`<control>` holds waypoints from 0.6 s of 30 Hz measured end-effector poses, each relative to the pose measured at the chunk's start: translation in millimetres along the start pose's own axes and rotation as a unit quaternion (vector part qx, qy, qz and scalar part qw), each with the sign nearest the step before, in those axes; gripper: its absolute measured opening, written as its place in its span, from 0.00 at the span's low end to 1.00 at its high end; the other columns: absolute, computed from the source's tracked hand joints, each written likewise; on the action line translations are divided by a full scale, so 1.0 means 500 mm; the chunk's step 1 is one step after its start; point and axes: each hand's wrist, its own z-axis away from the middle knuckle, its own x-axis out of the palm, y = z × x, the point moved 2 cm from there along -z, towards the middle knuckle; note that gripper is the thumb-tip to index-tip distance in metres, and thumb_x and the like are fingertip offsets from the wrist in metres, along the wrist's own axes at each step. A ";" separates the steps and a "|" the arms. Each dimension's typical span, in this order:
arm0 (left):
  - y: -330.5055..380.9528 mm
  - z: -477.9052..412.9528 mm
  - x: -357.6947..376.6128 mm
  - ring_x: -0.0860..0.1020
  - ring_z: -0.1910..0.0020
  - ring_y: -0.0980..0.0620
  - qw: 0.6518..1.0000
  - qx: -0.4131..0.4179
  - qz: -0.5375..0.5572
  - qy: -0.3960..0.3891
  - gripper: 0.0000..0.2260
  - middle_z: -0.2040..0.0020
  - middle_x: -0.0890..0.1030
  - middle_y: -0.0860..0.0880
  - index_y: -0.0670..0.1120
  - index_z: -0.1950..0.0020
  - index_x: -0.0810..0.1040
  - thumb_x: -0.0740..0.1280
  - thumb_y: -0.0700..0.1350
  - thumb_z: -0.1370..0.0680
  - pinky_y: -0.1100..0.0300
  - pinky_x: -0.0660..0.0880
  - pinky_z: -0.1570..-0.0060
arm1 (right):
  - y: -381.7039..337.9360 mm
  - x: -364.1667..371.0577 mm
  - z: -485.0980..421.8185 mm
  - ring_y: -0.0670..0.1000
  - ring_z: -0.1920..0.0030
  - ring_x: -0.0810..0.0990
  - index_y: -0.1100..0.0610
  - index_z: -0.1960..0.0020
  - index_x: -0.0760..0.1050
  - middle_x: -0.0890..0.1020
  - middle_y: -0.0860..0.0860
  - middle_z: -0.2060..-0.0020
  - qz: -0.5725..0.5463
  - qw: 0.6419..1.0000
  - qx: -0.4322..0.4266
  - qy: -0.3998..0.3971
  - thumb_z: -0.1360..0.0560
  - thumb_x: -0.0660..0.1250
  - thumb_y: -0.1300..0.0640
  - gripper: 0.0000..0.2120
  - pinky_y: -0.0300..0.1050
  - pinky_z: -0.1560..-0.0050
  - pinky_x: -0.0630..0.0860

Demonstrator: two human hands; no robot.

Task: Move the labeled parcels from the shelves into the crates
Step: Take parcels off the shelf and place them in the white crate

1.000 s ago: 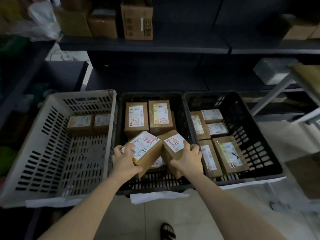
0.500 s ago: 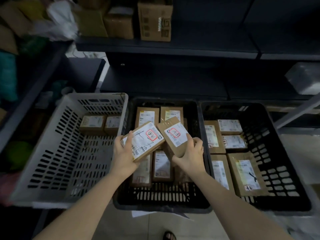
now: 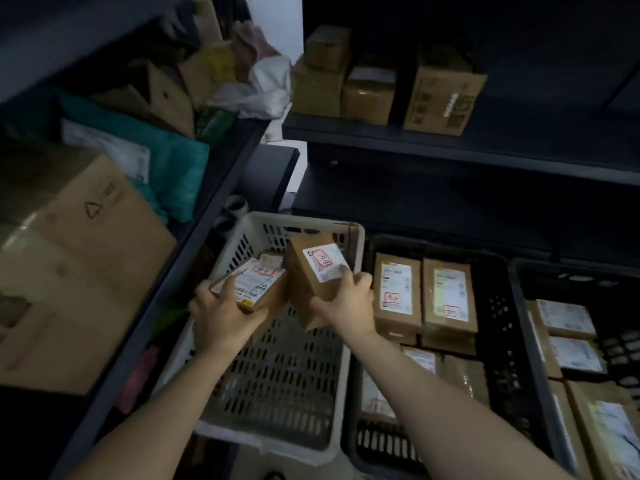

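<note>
As both hang above the white crate (image 3: 287, 375), the left hand (image 3: 221, 315) clamps its fingers (image 3: 230, 285) on a flat parcel (image 3: 254, 284). The right hand (image 3: 346, 304) clamps a thicker parcel (image 3: 317, 271), seemingly tilted

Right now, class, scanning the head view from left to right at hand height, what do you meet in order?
Large cardboard box → left hand → the flat parcel it grips → tilted parcel → right hand gripping it → middle black crate → right black crate.
</note>
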 end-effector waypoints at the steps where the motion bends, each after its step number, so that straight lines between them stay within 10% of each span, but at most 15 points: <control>1: -0.018 -0.020 0.002 0.60 0.37 0.37 1.000 0.002 -0.011 -0.014 0.37 0.32 0.56 0.42 0.49 0.27 0.62 0.72 0.58 0.32 0.47 0.70 0.41 | -0.017 0.035 -0.008 0.65 0.33 0.64 0.53 0.27 0.58 0.59 0.58 0.32 0.012 0.999 0.025 -0.017 0.31 0.70 0.43 0.39 0.56 0.35 0.69; 8: -0.099 -0.079 0.150 0.58 0.33 0.37 0.990 -0.020 0.005 -0.140 0.38 0.30 0.51 0.42 0.51 0.27 0.58 0.72 0.53 0.32 0.48 0.68 0.37 | 0.004 0.209 -0.053 0.65 0.32 0.61 0.55 0.32 0.63 0.58 0.59 0.31 -0.042 0.964 0.255 -0.058 0.29 0.71 0.48 0.30 0.55 0.42 0.70; 18: -0.211 -0.129 0.403 0.57 0.30 0.35 0.980 -0.041 0.041 -0.190 0.37 0.27 0.50 0.38 0.49 0.25 0.58 0.73 0.49 0.29 0.44 0.63 0.32 | 0.128 0.347 -0.138 0.65 0.27 0.51 0.50 0.22 0.45 0.44 0.59 0.25 0.093 0.961 0.227 -0.125 0.29 0.72 0.52 0.46 0.57 0.29 0.63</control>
